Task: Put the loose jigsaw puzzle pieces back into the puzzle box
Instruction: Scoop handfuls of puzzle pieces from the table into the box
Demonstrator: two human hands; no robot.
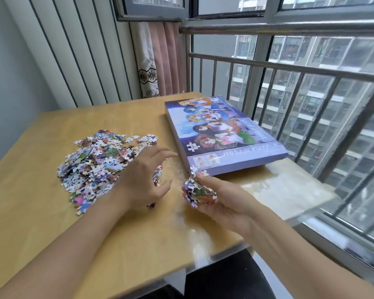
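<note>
The right hand [216, 197] cups a clump of puzzle pieces [198, 188] just beside the near end of the closed puzzle box [220, 130], which runs lengthwise along the table's [138, 234] right edge, while the left hand [143, 178], fingers loosely spread and holding nothing, hovers beside the loose pile [95, 165] toward the left edge.

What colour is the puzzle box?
The puzzle box is mostly purple-blue, with colourful cartoon characters on top; seen best in the head view.

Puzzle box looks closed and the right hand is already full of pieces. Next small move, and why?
Probably free the left hand to open the puzzle box: it lies shut, picture side up. The right hand grips a handful of pieces near the box's front edge, and the pile remains on the table.
</note>
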